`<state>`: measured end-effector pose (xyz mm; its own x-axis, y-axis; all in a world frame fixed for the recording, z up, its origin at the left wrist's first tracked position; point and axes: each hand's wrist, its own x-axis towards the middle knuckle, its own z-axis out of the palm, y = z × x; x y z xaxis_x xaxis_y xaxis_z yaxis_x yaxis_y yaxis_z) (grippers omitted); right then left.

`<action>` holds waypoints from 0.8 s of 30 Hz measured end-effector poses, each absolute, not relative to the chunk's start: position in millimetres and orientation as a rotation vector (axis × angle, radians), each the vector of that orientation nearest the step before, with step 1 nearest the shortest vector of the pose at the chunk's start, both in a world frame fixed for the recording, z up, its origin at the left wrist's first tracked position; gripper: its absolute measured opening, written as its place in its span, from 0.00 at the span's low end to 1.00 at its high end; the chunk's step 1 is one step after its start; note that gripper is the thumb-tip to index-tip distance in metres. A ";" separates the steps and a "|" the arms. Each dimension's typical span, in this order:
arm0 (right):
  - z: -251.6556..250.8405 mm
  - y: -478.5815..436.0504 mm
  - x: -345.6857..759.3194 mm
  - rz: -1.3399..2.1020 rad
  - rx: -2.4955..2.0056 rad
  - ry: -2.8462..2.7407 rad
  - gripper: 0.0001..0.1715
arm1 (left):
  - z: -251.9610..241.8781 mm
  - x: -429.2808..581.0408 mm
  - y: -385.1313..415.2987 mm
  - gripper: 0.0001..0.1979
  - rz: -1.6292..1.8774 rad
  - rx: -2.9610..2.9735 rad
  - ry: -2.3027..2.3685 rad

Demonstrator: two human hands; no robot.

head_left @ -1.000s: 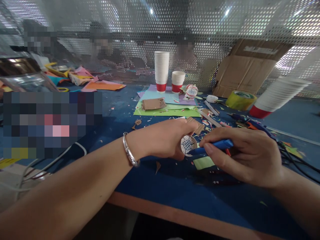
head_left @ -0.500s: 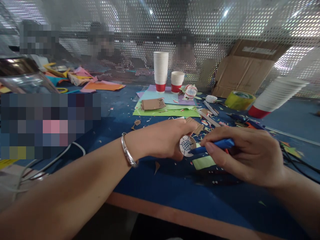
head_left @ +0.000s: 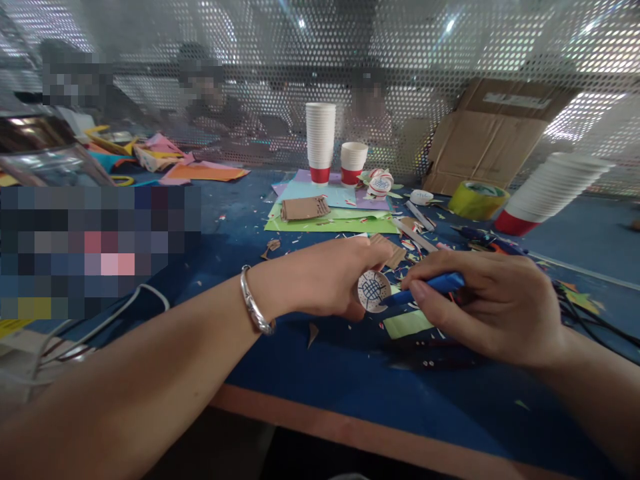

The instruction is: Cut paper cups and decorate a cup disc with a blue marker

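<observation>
My left hand (head_left: 345, 277) is closed around a small round white paper piece (head_left: 374, 291), which looks like the bottom of a cut-down paper cup. A blue grid with dots and short lines around it is drawn on its face, turned toward me. My right hand (head_left: 495, 310) grips a blue marker (head_left: 443, 287), its tip at the lower right rim of the round piece. Whether the tip touches is hard to tell. Just beyond my left fingers lies a corrugated cardboard piece (head_left: 393, 252); below the marker is a pale green paper strip (head_left: 407, 325).
Stacked paper cups (head_left: 320, 143) stand on coloured paper sheets (head_left: 280, 223) at the back, beside cardboard pieces (head_left: 305, 208). Yellow tape (head_left: 479, 201) and a leaning cup stack (head_left: 555, 193) are at the right. Paper scraps litter the table (head_left: 200, 267). A person sits at the left, blurred.
The blue lines around the grid look slightly more filled in. Both hands keep nearly the same place, with the whole view shifted slightly left.
</observation>
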<state>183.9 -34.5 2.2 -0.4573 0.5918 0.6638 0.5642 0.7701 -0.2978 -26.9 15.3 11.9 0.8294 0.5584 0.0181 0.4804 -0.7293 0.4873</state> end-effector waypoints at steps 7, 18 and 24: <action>4.4 -36.0 184.2 0.024 -0.860 -2.131 0.06 | 14.1 -25.8 13.9 0.23 0.191 2.545 0.785; 3.4 -34.7 182.4 0.094 -0.850 -2.157 0.06 | 12.0 -25.4 13.9 0.25 0.202 2.568 0.787; 4.8 -34.9 180.0 0.120 -0.838 -2.169 0.08 | 12.5 -25.7 13.5 0.24 0.213 2.580 0.781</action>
<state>180.0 -34.9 4.8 -0.4689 0.6031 0.6453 0.5282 0.7771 -0.3423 -25.7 13.5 12.5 0.8291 0.5587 0.0209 0.4921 -0.7469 0.4473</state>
